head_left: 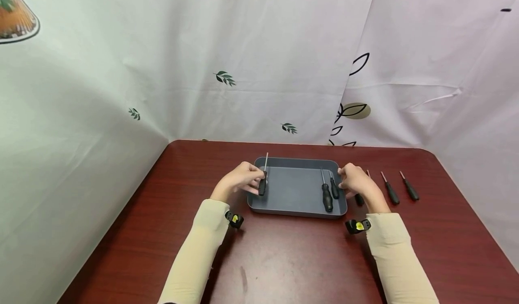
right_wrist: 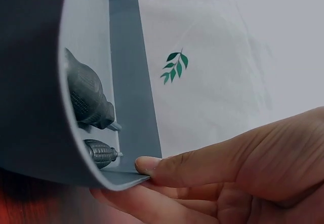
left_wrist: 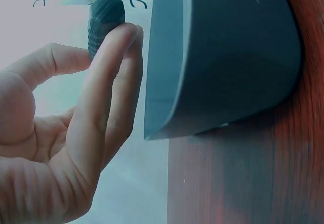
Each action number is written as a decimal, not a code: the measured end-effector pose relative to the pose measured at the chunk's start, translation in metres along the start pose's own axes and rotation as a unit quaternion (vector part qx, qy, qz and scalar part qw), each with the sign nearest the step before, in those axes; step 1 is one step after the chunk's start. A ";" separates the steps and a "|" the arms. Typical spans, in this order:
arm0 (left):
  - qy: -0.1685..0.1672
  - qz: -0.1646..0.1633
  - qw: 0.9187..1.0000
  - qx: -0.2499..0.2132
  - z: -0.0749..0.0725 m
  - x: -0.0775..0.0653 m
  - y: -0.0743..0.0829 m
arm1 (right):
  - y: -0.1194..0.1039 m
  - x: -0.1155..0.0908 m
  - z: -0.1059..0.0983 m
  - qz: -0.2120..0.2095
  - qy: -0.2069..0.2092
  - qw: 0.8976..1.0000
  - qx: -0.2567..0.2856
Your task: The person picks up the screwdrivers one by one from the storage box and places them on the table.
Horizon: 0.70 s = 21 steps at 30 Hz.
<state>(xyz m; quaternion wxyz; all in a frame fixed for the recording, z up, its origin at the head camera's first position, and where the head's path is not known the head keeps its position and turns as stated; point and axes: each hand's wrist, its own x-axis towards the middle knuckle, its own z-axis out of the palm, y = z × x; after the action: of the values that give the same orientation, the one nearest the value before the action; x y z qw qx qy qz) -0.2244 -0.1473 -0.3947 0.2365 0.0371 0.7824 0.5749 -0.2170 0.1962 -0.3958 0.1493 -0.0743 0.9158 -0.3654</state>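
Two pinches: left grip (head_left: 244, 177) on screwdriver (head_left: 262, 185), right grip (head_left: 357, 180) on tray (head_left: 293, 187).

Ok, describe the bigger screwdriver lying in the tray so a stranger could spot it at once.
On the reddish-brown table sits a gray tray. Toward its right end lies the bigger screwdriver, black-handled, just left of a smaller screwdriver. Its handle is plainly thicker and longer than that neighbour's.
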 end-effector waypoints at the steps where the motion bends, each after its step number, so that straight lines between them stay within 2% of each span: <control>1: -0.001 -0.001 1.000 -0.001 -0.001 -0.001 -0.001 | 0.000 0.000 0.000 -0.003 0.000 1.000 -0.007; 7: -0.009 0.001 1.000 -0.001 -0.011 -0.004 -0.005 | -0.002 -0.001 -0.002 -0.013 -0.002 0.999 -0.032; 14: -0.007 -0.002 1.000 -0.001 -0.021 -0.009 -0.005 | 0.001 0.000 -0.001 -0.011 -0.014 1.000 0.017; 21: 0.001 -0.005 1.000 0.001 -0.031 -0.011 -0.008 | 0.004 0.000 -0.002 -0.015 -0.011 1.000 0.021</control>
<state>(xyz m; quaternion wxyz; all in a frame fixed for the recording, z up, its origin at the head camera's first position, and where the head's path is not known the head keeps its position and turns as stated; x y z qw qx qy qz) -0.2259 -0.1812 -0.3915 0.2387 0.0330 0.7833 0.5730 -0.2181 0.2002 -0.3974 0.1554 -0.0894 0.9048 -0.3863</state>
